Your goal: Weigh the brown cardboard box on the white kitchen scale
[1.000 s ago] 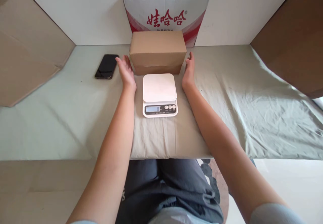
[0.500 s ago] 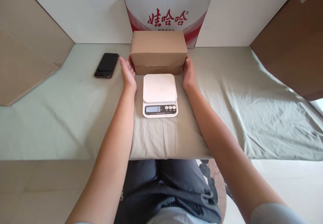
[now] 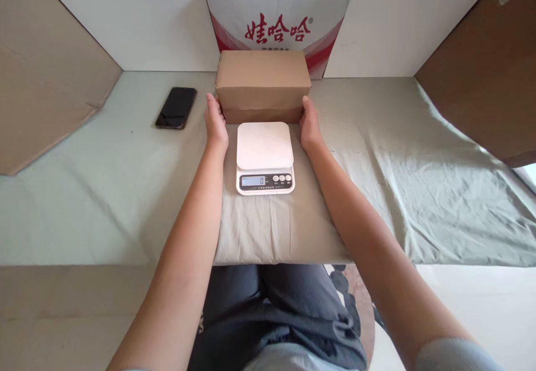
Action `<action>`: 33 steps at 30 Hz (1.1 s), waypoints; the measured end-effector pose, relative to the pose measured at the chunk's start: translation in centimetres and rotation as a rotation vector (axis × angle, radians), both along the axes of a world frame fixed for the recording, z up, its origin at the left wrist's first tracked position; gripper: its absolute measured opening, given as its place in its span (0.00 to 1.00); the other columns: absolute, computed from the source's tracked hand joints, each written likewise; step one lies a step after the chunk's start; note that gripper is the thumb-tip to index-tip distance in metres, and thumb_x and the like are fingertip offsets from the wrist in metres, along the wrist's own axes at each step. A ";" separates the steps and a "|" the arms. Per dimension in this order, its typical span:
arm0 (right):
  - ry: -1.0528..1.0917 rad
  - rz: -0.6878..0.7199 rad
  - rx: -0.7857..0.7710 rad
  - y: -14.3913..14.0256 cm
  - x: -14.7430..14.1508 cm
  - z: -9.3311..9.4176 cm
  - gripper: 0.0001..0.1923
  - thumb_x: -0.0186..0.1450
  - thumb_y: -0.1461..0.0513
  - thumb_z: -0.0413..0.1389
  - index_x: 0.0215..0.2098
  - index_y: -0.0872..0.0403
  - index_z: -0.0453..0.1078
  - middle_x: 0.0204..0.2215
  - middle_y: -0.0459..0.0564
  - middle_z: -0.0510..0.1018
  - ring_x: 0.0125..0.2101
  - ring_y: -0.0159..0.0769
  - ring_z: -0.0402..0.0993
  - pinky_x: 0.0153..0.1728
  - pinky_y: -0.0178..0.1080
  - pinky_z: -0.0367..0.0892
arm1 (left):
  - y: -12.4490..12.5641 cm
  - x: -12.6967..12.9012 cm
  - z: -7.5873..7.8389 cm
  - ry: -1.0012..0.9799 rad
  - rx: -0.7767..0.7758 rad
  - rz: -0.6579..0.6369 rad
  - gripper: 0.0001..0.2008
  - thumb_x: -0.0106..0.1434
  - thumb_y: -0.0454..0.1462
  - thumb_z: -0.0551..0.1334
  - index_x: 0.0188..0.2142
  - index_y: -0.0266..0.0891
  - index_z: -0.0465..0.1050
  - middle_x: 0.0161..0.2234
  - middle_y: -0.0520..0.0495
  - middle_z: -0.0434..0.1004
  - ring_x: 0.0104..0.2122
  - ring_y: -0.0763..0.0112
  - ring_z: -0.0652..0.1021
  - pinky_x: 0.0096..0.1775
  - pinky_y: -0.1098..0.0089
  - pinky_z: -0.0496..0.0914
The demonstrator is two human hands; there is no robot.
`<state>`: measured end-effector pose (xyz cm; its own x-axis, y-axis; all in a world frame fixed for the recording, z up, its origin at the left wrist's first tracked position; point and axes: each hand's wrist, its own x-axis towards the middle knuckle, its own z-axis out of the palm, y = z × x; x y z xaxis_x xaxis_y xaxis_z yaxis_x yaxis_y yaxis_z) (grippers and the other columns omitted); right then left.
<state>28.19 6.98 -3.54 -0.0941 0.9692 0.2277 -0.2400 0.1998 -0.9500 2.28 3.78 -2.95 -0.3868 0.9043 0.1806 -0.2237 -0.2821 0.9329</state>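
A white wall [image 3: 138,19] fills the top of the frame. Against it, at upper centre, stands a white carton [image 3: 278,17] with red printed characters. Brown cardboard sheets lean in from both sides: one at the upper left [image 3: 46,81], a darker one at the upper right [image 3: 481,75]. A pale green cloth [image 3: 419,181], creased and rumpled toward the right, covers the work surface across the middle. Along the bottom edge a light floor [image 3: 481,304] shows. The light is soft and even.
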 end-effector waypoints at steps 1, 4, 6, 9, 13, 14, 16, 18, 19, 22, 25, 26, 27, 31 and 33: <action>0.010 -0.044 0.025 -0.4 -0.2 0.3 0.39 0.67 0.28 0.54 0.58 0.44 0.78 0.64 0.38 0.88 0.84 0.38 0.54 0.87 0.47 0.48 | 0.0 0.1 0.0 0.004 0.003 0.011 0.51 0.66 0.80 0.51 0.56 0.42 0.82 0.66 0.39 0.85 0.74 0.52 0.76 0.71 0.54 0.74; 0.011 -0.118 0.040 -1.7 -0.6 1.4 0.38 0.68 0.30 0.56 0.64 0.41 0.76 0.69 0.37 0.83 0.82 0.38 0.60 0.86 0.48 0.54 | -0.1 0.4 0.0 0.047 0.026 0.035 0.52 0.65 0.81 0.49 0.56 0.42 0.81 0.65 0.41 0.86 0.74 0.53 0.76 0.71 0.55 0.73; -0.003 -0.121 0.023 -2.6 -0.8 2.4 0.34 0.68 0.33 0.57 0.66 0.37 0.74 0.72 0.35 0.80 0.82 0.37 0.60 0.86 0.47 0.55 | -0.3 0.3 0.1 0.084 0.050 0.043 0.51 0.64 0.81 0.50 0.55 0.42 0.81 0.64 0.41 0.86 0.75 0.51 0.75 0.71 0.55 0.72; -0.044 -0.111 0.059 -3.5 -1.0 4.3 0.33 0.70 0.34 0.55 0.68 0.33 0.70 0.71 0.32 0.80 0.82 0.36 0.60 0.87 0.46 0.55 | -0.6 0.0 0.9 0.133 0.094 0.044 0.50 0.64 0.81 0.52 0.54 0.44 0.82 0.64 0.41 0.86 0.78 0.48 0.71 0.73 0.55 0.71; -0.112 -0.099 0.160 -4.1 -1.4 7.4 0.39 0.72 0.30 0.47 0.73 0.32 0.66 0.71 0.33 0.81 0.82 0.38 0.60 0.85 0.46 0.58 | -1.8 -0.8 3.9 0.193 0.157 0.032 0.46 0.73 0.76 0.45 0.58 0.45 0.80 0.64 0.47 0.85 0.79 0.55 0.69 0.75 0.56 0.68; -0.124 -0.096 0.176 -4.4 -1.4 8.3 0.39 0.72 0.29 0.47 0.73 0.32 0.66 0.71 0.32 0.80 0.82 0.38 0.59 0.85 0.45 0.59 | -2.6 -1.0 4.9 0.192 0.171 0.026 0.45 0.74 0.75 0.44 0.58 0.46 0.80 0.64 0.47 0.85 0.79 0.56 0.70 0.75 0.55 0.68; -0.145 -0.093 0.214 -5.5 -1.3 9.8 0.38 0.72 0.29 0.47 0.73 0.31 0.66 0.72 0.30 0.79 0.82 0.38 0.58 0.85 0.43 0.58 | -4.9 -1.2 6.9 0.190 0.210 -0.028 0.41 0.75 0.74 0.47 0.56 0.48 0.81 0.65 0.47 0.84 0.77 0.55 0.72 0.77 0.53 0.67; -0.187 -0.079 0.266 -7.5 -0.7 10.9 0.34 0.74 0.32 0.46 0.70 0.32 0.68 0.72 0.30 0.79 0.83 0.40 0.56 0.86 0.43 0.56 | -8.0 -1.2 8.3 0.219 0.266 -0.108 0.40 0.70 0.75 0.57 0.56 0.46 0.81 0.69 0.44 0.80 0.78 0.49 0.71 0.80 0.48 0.62; -0.202 -0.089 0.285 -8.8 -0.3 11.2 0.33 0.75 0.33 0.44 0.68 0.32 0.70 0.72 0.31 0.78 0.84 0.42 0.55 0.86 0.45 0.56 | -9.7 -1.1 8.6 0.232 0.274 -0.148 0.41 0.68 0.75 0.60 0.56 0.45 0.82 0.71 0.43 0.79 0.79 0.47 0.69 0.81 0.47 0.59; -0.206 -0.024 0.312 -12.9 1.0 10.7 0.30 0.74 0.35 0.48 0.66 0.35 0.73 0.72 0.36 0.77 0.84 0.46 0.55 0.86 0.46 0.55 | -14.1 -0.5 7.9 0.269 0.234 -0.164 0.39 0.69 0.75 0.58 0.59 0.52 0.84 0.73 0.47 0.77 0.80 0.47 0.66 0.81 0.48 0.59; -0.172 -0.050 0.224 -15.8 2.1 8.9 0.31 0.71 0.32 0.53 0.64 0.34 0.75 0.71 0.39 0.78 0.83 0.52 0.57 0.87 0.53 0.54 | -16.8 0.6 5.9 0.250 0.192 -0.105 0.38 0.66 0.75 0.60 0.56 0.55 0.87 0.68 0.42 0.82 0.78 0.41 0.70 0.77 0.45 0.66; -0.163 -0.067 0.206 -16.4 2.4 8.2 0.32 0.71 0.32 0.53 0.64 0.33 0.75 0.71 0.40 0.79 0.83 0.54 0.58 0.87 0.56 0.54 | -17.2 1.0 5.3 0.244 0.185 -0.085 0.37 0.67 0.73 0.60 0.57 0.55 0.87 0.67 0.40 0.83 0.77 0.40 0.72 0.76 0.44 0.69; -0.156 -0.080 0.194 -16.8 2.5 7.7 0.33 0.70 0.31 0.53 0.65 0.33 0.75 0.71 0.41 0.79 0.83 0.55 0.58 0.86 0.58 0.55 | -17.5 1.3 4.8 0.240 0.182 -0.071 0.36 0.69 0.72 0.60 0.58 0.55 0.87 0.66 0.39 0.83 0.76 0.40 0.73 0.74 0.44 0.70; -0.144 -0.073 0.180 -17.6 2.3 6.6 0.37 0.69 0.30 0.53 0.69 0.32 0.73 0.73 0.42 0.77 0.81 0.58 0.62 0.84 0.61 0.59 | -17.9 1.6 4.0 0.249 0.190 -0.017 0.37 0.71 0.71 0.58 0.62 0.54 0.85 0.63 0.38 0.85 0.75 0.41 0.75 0.72 0.44 0.73; -0.140 -0.054 0.169 -17.8 2.1 6.5 0.36 0.69 0.30 0.53 0.69 0.32 0.73 0.73 0.42 0.77 0.80 0.57 0.63 0.84 0.60 0.61 | -17.9 1.5 3.8 0.253 0.183 0.008 0.38 0.71 0.71 0.58 0.63 0.54 0.85 0.63 0.39 0.85 0.75 0.41 0.75 0.73 0.45 0.73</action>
